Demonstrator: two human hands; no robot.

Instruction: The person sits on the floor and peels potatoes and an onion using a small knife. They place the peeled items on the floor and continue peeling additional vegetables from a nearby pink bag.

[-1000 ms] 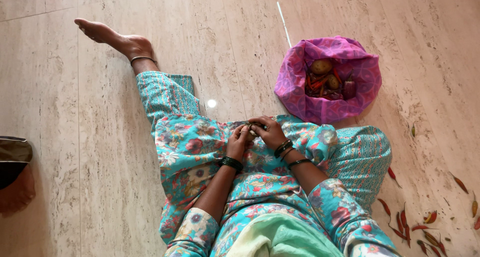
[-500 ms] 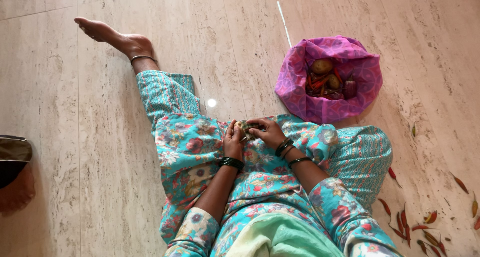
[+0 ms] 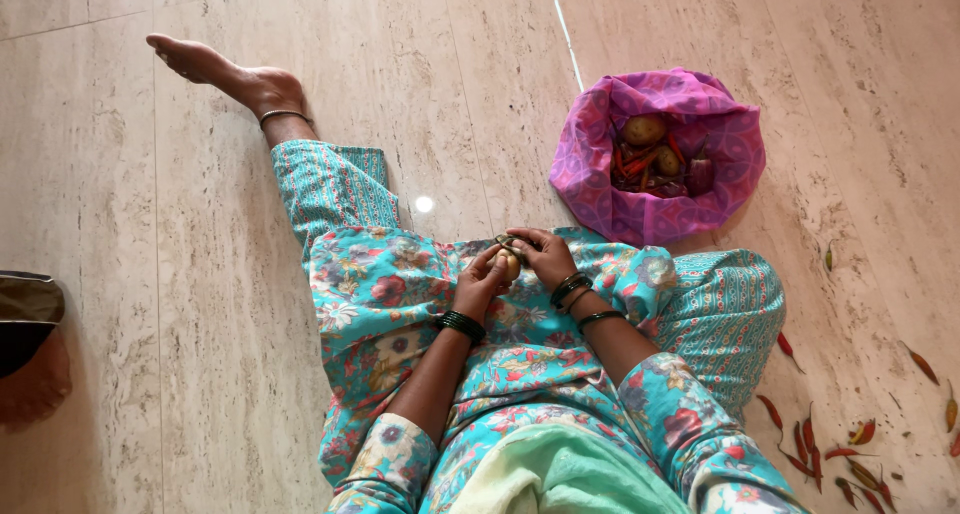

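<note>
A small, rounded, pale tan potato (image 3: 508, 265) sits over the lap, above the turquoise floral cloth, held between both hands. The left hand (image 3: 477, 285) cups it from below and the right hand (image 3: 545, 257) closes over its top and far side. Only its smooth near face shows. It lies near the pink cloth bag (image 3: 600, 174), on the bag's near side.

Support surface: polished beige stone floor (image 3: 200, 304), filling the frame. Upper right of centre: a purple patterned cloth bag (image 3: 600, 164), open, resting on the floor. Lower right: loose red chillies (image 3: 810, 459) scattered on the floor, with single ones further right. Left edge: a dark object (image 3: 25, 314), partly cut off. Centre: the seated person's leg and bare foot (image 3: 215, 69), extending to the upper left
</note>
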